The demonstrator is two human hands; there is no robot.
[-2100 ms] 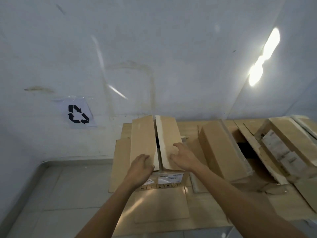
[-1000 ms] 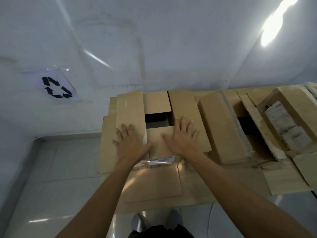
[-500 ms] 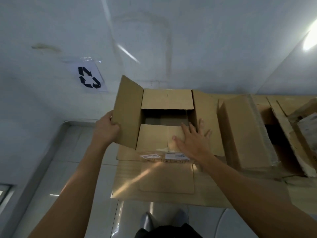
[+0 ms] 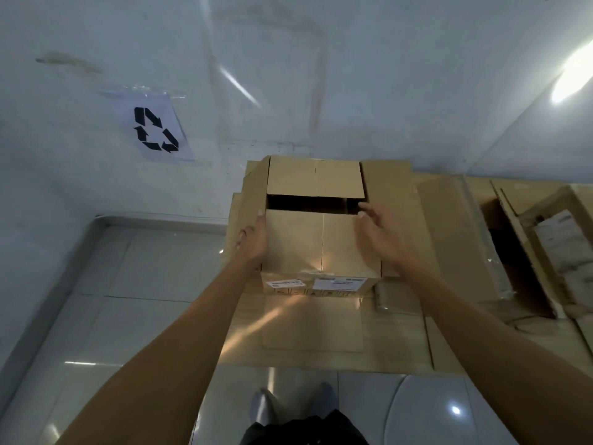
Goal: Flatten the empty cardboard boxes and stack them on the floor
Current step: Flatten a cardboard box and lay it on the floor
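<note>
The head view looks down on a cardboard box (image 4: 321,242) standing on flattened cardboard sheets (image 4: 308,335) laid on the tiled floor (image 4: 138,284) against a pale wall (image 4: 288,75). The box's two inner flaps are folded in, leaving a dark slot between them, and white labels sit on its near face. The left hand (image 4: 253,242) presses flat against the box's left side, fingers extended and not curled around anything. The right hand (image 4: 382,232) is spread open at the box's right top edge, its fingertips (image 4: 361,214) at the end of the slot; whether they touch the cardboard cannot be told. The right outer flap lies opened out behind that hand. To the right, more boxes (image 4: 519,239) lie tipped and partly opened. A paper recycling sign (image 4: 155,129) is stuck to the wall at left.
</note>
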